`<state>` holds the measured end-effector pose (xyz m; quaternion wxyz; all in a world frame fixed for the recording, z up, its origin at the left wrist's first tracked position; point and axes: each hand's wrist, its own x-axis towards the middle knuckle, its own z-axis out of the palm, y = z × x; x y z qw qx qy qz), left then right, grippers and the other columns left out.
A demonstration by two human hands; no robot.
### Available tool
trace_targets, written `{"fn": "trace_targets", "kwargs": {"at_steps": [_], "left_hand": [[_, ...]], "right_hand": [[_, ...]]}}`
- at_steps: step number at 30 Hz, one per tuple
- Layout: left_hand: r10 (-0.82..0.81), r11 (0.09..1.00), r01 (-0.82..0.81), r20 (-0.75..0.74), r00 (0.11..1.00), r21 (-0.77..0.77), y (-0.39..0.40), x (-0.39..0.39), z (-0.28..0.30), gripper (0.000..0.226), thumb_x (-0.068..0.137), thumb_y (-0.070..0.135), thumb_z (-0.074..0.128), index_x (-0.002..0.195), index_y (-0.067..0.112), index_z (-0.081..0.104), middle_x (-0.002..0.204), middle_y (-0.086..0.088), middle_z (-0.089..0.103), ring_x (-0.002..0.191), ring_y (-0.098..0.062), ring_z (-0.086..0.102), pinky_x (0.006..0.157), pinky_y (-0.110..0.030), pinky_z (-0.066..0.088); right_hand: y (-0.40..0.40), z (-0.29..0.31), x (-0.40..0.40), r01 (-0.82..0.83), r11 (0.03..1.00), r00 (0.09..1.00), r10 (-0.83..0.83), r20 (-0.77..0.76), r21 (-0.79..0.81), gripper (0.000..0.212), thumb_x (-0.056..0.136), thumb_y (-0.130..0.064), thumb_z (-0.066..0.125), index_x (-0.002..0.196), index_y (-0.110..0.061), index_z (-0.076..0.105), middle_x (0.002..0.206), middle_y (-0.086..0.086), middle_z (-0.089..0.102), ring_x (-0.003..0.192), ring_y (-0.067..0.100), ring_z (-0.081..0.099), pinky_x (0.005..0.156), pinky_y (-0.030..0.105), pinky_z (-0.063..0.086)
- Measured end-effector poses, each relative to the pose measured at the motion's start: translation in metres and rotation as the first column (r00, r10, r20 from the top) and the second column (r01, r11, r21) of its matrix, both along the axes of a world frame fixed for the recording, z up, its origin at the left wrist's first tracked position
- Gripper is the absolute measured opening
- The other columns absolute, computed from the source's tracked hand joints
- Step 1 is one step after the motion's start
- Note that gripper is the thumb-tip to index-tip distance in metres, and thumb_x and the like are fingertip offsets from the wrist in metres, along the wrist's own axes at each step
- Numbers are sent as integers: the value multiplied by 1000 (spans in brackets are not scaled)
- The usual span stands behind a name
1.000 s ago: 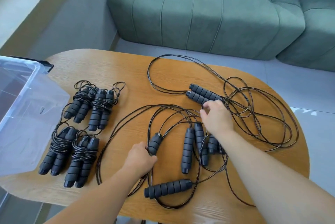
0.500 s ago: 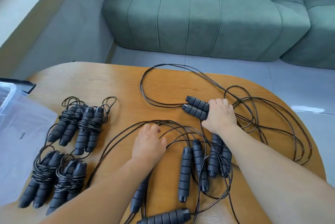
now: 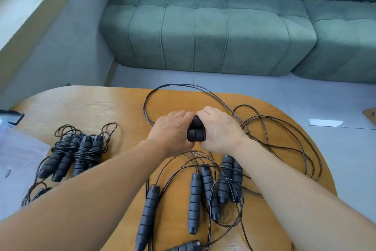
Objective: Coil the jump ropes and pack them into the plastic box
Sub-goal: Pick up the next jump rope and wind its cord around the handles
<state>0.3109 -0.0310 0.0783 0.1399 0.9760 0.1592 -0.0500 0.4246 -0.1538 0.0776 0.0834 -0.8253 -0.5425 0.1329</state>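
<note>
You have both hands on one pair of handles (image 3: 196,131) at the far middle of the surface (image 3: 97,106): your left hand (image 3: 173,128) wraps them from the left and your right hand (image 3: 218,128) from the right, fingers curled round so each grip is closed on the pair, with the blunt ends of the two handles showing side by side between your palms. Holding them pressed together like that looks like the start of a coil, since the two handles make a single core the cord can be wound around. That cord (image 3: 264,126) trails off behind and to the right of your hands in wide loose loops over the wood, well spread out, so it should feed in freely, though it crosses itself in several places and may snag. Nearer to you lie the loose ropes (image 3: 205,185) not yet done: ribbed dark foam handles lying roughly parallel, their thin black cords tangled over and under one another. To the left sit the finished bundles (image 3: 79,153), each a pair of handles laid together with cord wrapped tightly round the upper half and a few small loops sticking out at the top; more wound cord shows at the lower left, partly hidden by your forearm. The plastic box (image 3: 18,157) is at the far left edge, clear and only partly in view, and no rope can be seen inside it, so packing appears not yet begun.
</note>
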Motion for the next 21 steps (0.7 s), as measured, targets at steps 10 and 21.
{"fn": "trace_targets", "kwargs": {"at_steps": [10,21], "left_hand": [[261,818,-289,-127,957,-498,21,-47,121,32,71,35,77,99,27,63,78,7,64,67,-12,57,58,-22,44],[622,162,-308,-146,769,-937,45,-102,227,57,77,59,69,105,10,62,83,-6,65,58,-15,51,51,-25,34]], "right_hand": [[0,108,-7,260,963,773,-159,-613,78,83,64,-27,87,135,-36,47,112,-13,62,97,6,61,86,20,46],[15,173,-84,736,644,253,25,-967,209,40,103,-42,41,117,-13,64,66,-3,41,55,14,34,61,32,33]]}}
